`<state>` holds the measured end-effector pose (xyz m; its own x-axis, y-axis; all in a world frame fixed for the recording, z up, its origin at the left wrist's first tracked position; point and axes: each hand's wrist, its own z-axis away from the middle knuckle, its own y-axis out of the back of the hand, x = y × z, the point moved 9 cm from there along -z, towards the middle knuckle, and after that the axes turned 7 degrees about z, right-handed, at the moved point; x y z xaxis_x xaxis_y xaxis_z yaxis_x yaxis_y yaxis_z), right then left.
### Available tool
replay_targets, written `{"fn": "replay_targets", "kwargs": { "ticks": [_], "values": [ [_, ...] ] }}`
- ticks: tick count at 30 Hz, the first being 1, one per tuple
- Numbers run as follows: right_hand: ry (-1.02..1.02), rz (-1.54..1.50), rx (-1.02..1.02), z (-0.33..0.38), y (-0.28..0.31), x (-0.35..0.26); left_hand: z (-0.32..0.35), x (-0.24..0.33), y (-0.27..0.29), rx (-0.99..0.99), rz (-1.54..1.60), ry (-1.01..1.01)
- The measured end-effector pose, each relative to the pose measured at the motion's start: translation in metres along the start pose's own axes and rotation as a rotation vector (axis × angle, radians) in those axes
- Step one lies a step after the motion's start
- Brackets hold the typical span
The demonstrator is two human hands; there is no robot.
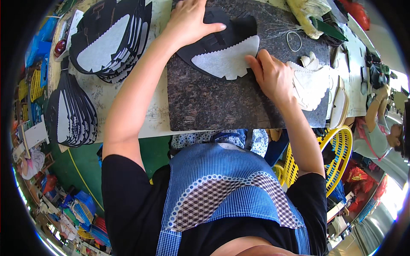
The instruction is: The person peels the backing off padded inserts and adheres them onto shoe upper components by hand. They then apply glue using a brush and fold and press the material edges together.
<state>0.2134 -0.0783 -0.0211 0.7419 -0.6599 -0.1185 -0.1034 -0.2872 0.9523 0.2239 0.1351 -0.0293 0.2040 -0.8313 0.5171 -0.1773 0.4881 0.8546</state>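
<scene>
A black, flat cut piece (241,28), shaped like a shoe upper, lies on the dark speckled work board (205,102). On it rests a white fabric patch (222,59) with a zigzag upper edge and notches along its lower edge. My left hand (190,21) is over the black piece's far left side, thumb stretched out to the right; its fingertips run out at the top of the picture. My right hand (273,77) is closed at the patch's right end, thumb against its edge and fingers curled. Beside it lies a pile of white patches (309,85).
Two stacks of black pieces with white patches, a far stack (106,42) and a near stack (74,111), lie at left. A green-handled tool (329,29) and a wire ring (294,41) are at far right. A yellow basket (339,153) stands below right. Another person (378,132) works at right.
</scene>
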Motion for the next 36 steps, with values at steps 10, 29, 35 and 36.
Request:
{"fn": "replay_targets", "kwargs": {
  "ticks": [10,29,35,36],
  "values": [
    [-0.315,-0.82,0.041,0.023,0.042,-0.003,0.059,-0.001,0.012,-0.105,1.147,0.07],
    [0.058,-0.66,0.325,0.076,0.052,-0.072,0.177,0.023,-0.025,-0.214,1.354,0.191],
    [0.037,-0.885,0.093,0.11,0.036,-0.067,0.192,0.015,-0.036,-0.337,1.311,0.359],
    [0.027,-0.881,0.05,0.111,0.033,-0.066,0.192,0.016,-0.037,-0.341,1.311,0.362]
  ]
}}
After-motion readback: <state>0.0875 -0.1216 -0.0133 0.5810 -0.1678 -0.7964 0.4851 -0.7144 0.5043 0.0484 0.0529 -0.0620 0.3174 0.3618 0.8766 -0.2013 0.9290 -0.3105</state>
